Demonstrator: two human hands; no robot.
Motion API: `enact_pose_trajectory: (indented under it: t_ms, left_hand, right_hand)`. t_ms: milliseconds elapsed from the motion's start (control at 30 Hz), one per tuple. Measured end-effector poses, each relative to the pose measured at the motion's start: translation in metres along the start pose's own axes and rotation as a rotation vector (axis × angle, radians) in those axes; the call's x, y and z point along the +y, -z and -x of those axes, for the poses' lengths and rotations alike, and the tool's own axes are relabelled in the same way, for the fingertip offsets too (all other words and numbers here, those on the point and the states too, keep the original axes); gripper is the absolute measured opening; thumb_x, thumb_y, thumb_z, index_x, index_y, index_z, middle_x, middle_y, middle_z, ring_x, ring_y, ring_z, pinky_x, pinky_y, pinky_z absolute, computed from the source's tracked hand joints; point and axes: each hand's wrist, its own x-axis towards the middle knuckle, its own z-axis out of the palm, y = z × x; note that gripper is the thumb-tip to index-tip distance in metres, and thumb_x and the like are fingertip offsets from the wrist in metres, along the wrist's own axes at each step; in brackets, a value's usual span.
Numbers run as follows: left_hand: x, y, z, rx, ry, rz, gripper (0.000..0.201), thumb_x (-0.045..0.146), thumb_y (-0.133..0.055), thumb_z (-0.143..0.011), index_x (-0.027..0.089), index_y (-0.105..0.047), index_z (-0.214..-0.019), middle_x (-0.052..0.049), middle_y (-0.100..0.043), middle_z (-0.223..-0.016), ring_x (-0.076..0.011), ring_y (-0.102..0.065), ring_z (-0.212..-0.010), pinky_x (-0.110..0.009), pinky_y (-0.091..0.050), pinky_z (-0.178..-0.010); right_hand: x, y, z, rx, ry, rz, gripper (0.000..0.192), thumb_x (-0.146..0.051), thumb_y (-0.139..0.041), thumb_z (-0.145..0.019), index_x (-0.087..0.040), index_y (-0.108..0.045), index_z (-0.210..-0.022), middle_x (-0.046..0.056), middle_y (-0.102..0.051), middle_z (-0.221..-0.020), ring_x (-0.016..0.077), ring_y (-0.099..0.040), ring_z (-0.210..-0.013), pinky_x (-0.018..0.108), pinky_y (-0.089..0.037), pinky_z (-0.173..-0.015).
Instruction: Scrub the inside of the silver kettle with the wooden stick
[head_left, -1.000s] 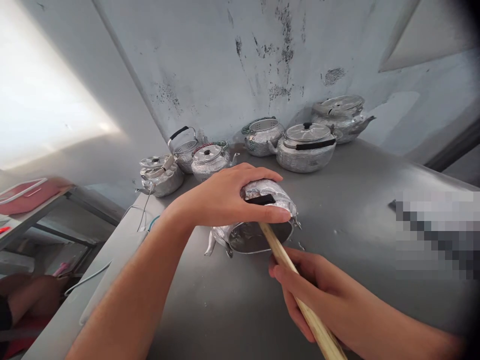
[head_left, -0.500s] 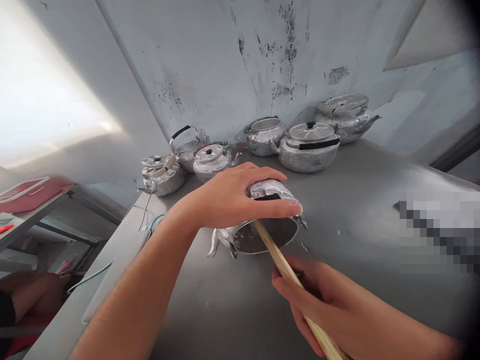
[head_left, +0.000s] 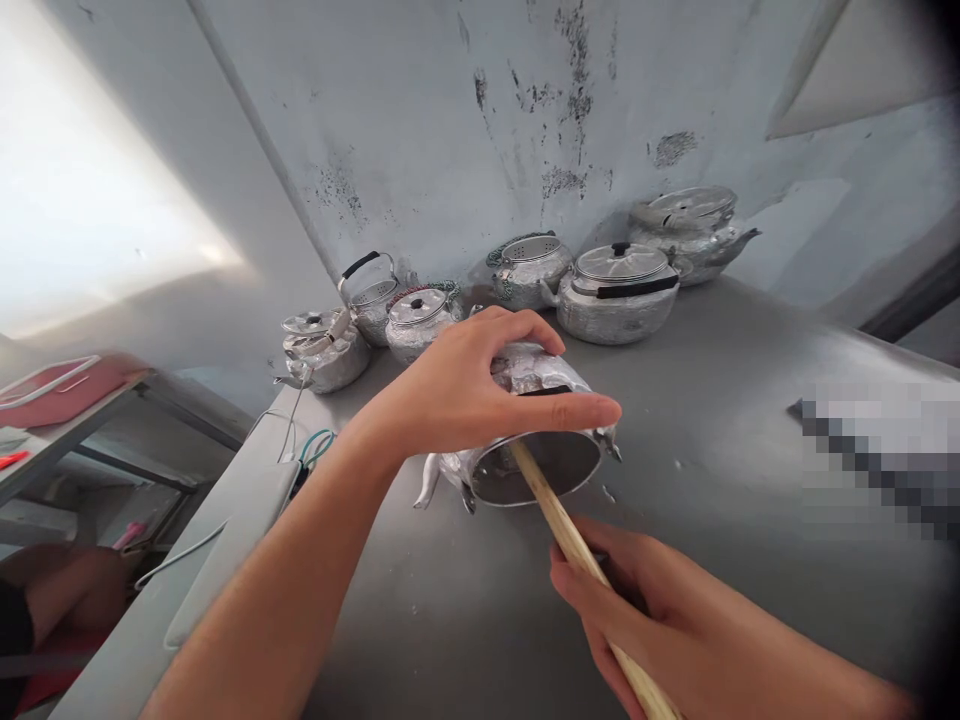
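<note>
A small hammered-metal kettle [head_left: 546,370] lies tipped on its side in the middle of the worktop [head_left: 420,625], its round mouth turned toward the person and its spout [head_left: 428,484] out to the left. That pose likely gives the wooden stick [head_left: 559,512] a straight way in: its far end is inside the mouth and cannot be made out. The left hand [head_left: 469,388] lies over the kettle from above, thumb and fingers spread wide around its upper side, the thumb along the black handle grip [head_left: 553,391]; this hold probably keeps the rounded body from rolling. The right hand [head_left: 643,602] has its fingers closed round the stick, well back from the mouth, presumably leaving length for reach and control. Other kettles stand upright near the wall [head_left: 420,150]: a lidded kettle [head_left: 619,318] with a black-gripped handle, and an open kettle [head_left: 373,312] with its handle raised, are well apart from the hands, so they seem parked out of the way.
</note>
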Motion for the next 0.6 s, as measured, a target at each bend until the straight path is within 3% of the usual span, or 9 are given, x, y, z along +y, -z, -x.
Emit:
enact_pose_trajectory:
  t_ms: [67, 167, 233, 300, 400, 467, 600]
  left_hand:
    - [0.001, -0.002, -0.001, 0.025, 0.015, 0.035, 0.054, 0.074, -0.074, -0.082, 0.031, -0.073, -0.115, -0.002, -0.071, -0.106, -0.0204, -0.064, -0.085, -0.032, -0.048, -0.069]
    - [0.003, -0.001, 0.001, -0.011, 0.047, 0.056, 0.048, 0.068, -0.075, -0.085, 0.033, -0.074, -0.118, 0.001, -0.072, -0.091, -0.0188, -0.064, -0.075, -0.03, -0.045, -0.06]
    - [0.005, 0.001, 0.004, -0.044, 0.059, 0.035, 0.052, 0.068, -0.073, -0.087, 0.034, -0.073, -0.126, 0.0, -0.076, -0.101, -0.0215, -0.069, -0.084, -0.031, -0.05, -0.064]
    - [0.009, 0.004, 0.007, -0.061, 0.044, -0.021, 0.06, 0.071, -0.069, -0.09, 0.034, -0.07, -0.136, -0.001, -0.074, -0.128, -0.0273, -0.07, -0.109, -0.036, -0.056, -0.085]
    - [0.012, 0.001, 0.008, -0.091, -0.009, -0.112, 0.067, 0.072, -0.061, -0.095, 0.032, -0.062, -0.149, 0.001, -0.055, -0.16, -0.0327, -0.051, -0.146, -0.044, -0.043, -0.119]
    - [0.012, -0.003, 0.006, -0.092, -0.036, -0.136, 0.067, 0.072, -0.056, -0.098, 0.032, -0.06, -0.151, 0.003, -0.051, -0.163, -0.0313, -0.043, -0.153, -0.045, -0.035, -0.126]
    - [0.012, -0.01, 0.001, -0.072, -0.062, -0.135, 0.063, 0.072, -0.053, -0.1, 0.03, -0.063, -0.146, 0.003, -0.057, -0.158, -0.0283, -0.046, -0.15, -0.043, -0.035, -0.127]
  right_hand:
    - [0.003, 0.0, 0.0, 0.0, 0.014, -0.016, 0.036, -0.042, -0.039, -0.11, -0.025, -0.048, -0.08, -0.008, -0.05, -0.052, 0.0112, -0.04, -0.048, 0.023, -0.034, -0.051]
    - [0.01, -0.001, 0.0, 0.025, 0.083, -0.025, 0.038, -0.049, -0.037, -0.11, -0.026, -0.048, -0.081, -0.007, -0.053, -0.055, 0.0123, -0.042, -0.05, 0.024, -0.037, -0.052]
    - [0.014, 0.0, 0.001, 0.049, 0.129, -0.015, 0.042, -0.053, -0.035, -0.109, -0.026, -0.049, -0.08, -0.007, -0.053, -0.057, 0.0133, -0.044, -0.052, 0.025, -0.04, -0.054]
    - [0.017, 0.002, 0.001, 0.084, 0.145, 0.009, 0.047, -0.054, -0.033, -0.11, -0.026, -0.049, -0.075, -0.005, -0.054, -0.06, 0.0141, -0.046, -0.055, 0.027, -0.043, -0.058]
    - [0.019, 0.004, 0.002, 0.13, 0.137, 0.076, 0.051, -0.052, -0.032, -0.11, -0.026, -0.049, -0.07, -0.004, -0.055, -0.061, 0.0151, -0.049, -0.058, 0.028, -0.046, -0.064]
    - [0.019, 0.002, 0.002, 0.132, 0.127, 0.098, 0.049, -0.05, -0.031, -0.11, -0.027, -0.049, -0.071, -0.004, -0.054, -0.059, 0.0157, -0.05, -0.057, 0.029, -0.045, -0.064]
    - [0.019, -0.003, 0.005, 0.125, 0.124, 0.063, 0.041, -0.049, -0.034, -0.108, -0.028, -0.046, -0.075, -0.005, -0.048, -0.055, 0.0168, -0.045, -0.054, 0.028, -0.042, -0.056]
